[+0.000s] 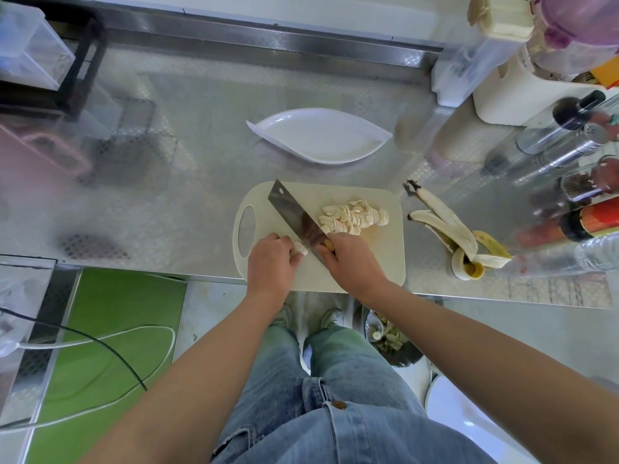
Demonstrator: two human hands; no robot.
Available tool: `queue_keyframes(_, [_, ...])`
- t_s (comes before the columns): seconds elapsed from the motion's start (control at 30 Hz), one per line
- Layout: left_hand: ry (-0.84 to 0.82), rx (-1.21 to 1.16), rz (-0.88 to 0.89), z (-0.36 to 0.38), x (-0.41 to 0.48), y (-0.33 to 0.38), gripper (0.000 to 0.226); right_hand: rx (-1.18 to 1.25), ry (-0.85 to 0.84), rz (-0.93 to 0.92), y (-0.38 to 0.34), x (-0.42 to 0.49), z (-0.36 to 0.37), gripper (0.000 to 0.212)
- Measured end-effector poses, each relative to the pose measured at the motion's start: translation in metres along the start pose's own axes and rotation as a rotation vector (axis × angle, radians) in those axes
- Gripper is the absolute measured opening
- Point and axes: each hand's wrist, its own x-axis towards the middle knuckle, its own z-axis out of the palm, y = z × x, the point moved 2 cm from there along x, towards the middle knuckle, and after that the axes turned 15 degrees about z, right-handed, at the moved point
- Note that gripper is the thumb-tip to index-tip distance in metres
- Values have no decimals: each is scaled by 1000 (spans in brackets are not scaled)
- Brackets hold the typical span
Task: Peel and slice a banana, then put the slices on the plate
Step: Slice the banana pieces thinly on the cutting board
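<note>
Head cam: I'm watching the left hand (272, 259) pinching the last banana stub (300, 250) on the cutting board (385, 259). It's sitting just left of the cleaver (294, 216), which the right hand (351, 262) is gripping by the handle. Slices (351, 217) are lying right of the blade, and the plate (318, 135) is waiting beyond.

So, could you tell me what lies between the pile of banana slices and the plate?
In the head view, only bare cutting board and then bare steel counter separate the banana slices from the empty plate. The knife sits left of that stretch.

plate (321, 137) 1 | cutting board (385, 256) 1 | cleaver (294, 217) 1 | banana peel (459, 234) 1 | hands 2
</note>
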Motion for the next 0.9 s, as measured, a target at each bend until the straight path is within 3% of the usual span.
queue_keyframes(0.63, [11,-42,-7,1,-1,0,15,-118,-74,-13,2,-3,5,32])
queue_keyframes(0.9, [20,-2,9,0,0,2,19,-27,-4,-11,1,-3,-4,32])
